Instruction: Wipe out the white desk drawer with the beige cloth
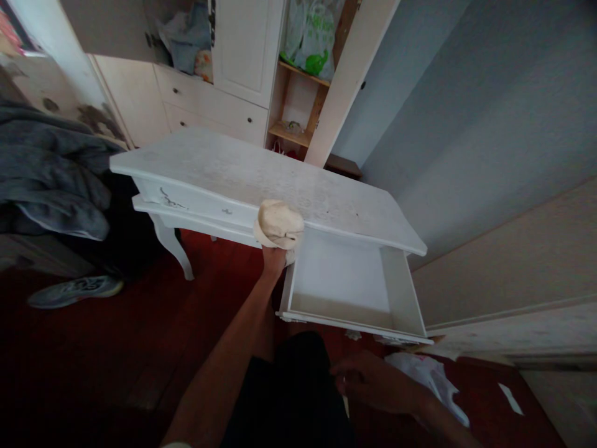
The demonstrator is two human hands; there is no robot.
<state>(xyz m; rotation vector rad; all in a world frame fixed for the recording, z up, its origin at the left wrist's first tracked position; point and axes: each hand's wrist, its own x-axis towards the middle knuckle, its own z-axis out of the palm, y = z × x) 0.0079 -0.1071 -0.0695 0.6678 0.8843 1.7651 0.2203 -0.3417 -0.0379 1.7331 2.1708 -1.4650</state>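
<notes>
Left arm (pixel 233 348) on screen, bare along its whole visible length, slim and straight-lined. Right at the bottom edge there's a sliver of pale fabric (pixel 175 444), perhaps the hem of a short sleeve. Of the left hand (pixel 272 260) only the wrist end and heel show. Across the middle, a black garment (pixel 289 398) covers the lap, plain, too dark to tell shorts from trousers. The right hand (pixel 373 386) is in shadow, its forearm (pixel 443 426) bare as well. There's a tiny bright glint (pixel 344 378) on one finger, ring or reflection, too small to tell.
</notes>
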